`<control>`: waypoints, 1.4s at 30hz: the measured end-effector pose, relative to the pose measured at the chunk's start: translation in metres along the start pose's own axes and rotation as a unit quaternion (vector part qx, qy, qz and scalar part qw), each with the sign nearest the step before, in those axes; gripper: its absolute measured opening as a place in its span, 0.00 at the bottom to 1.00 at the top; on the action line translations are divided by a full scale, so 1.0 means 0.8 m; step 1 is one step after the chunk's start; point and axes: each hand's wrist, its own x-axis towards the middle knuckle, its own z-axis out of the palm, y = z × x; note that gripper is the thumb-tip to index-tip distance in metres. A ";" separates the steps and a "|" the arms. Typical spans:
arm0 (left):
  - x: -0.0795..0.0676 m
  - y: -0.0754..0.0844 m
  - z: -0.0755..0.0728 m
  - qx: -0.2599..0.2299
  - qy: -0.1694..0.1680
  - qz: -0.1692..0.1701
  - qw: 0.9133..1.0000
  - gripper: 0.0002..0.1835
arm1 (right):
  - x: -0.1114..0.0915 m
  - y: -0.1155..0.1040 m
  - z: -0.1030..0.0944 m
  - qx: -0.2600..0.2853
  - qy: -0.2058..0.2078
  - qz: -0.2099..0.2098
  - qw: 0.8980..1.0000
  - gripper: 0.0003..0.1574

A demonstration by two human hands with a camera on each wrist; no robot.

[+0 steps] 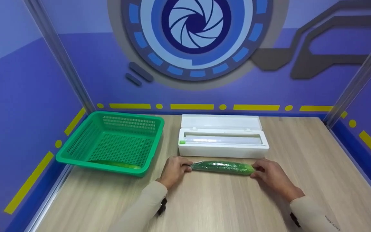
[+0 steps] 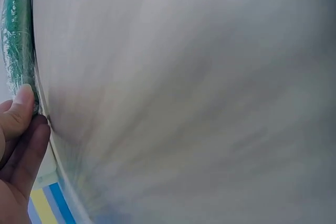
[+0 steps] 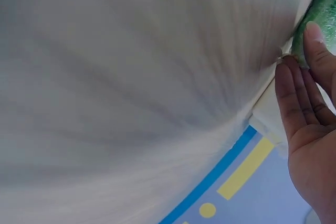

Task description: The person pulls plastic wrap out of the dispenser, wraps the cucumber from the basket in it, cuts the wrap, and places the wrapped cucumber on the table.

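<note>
A green cucumber (image 1: pixel 222 167) in shiny clear film lies crosswise on the wooden table, in front of a white cling film box (image 1: pixel 224 151). My left hand (image 1: pixel 173 170) pinches its darker left end between thumb and fingers. At the paler right end, my right hand (image 1: pixel 272 174) pinches the tip the same way. In the left wrist view the wrapped cucumber (image 2: pixel 20 35) shows wrinkled film near the left thumb. The right wrist view has the right hand (image 3: pixel 310 108) with its thumb on the cucumber's end (image 3: pixel 317 19).
The film box's lid (image 1: pixel 221 121) stands open at the back, a film roll (image 1: pixel 222 140) inside. On the left, a green plastic basket (image 1: pixel 158 138) holds another cucumber (image 1: pixel 114 163) along its near side. Purple panels (image 1: pixel 85 58) enclose the table's back and sides.
</note>
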 end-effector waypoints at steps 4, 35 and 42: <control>-0.001 0.001 0.001 -0.026 0.005 -0.011 1.000 0.05 | 0.000 0.003 -0.002 -0.004 0.005 -0.001 1.000 0.17; 0.016 0.048 0.045 -0.022 -0.048 -0.028 0.998 0.06 | -0.023 0.055 -0.047 -0.016 -0.003 0.009 1.000 0.14; 0.025 0.058 0.062 -0.010 -0.044 -0.020 0.999 0.07 | -0.029 0.069 -0.058 -0.031 -0.006 0.030 0.999 0.16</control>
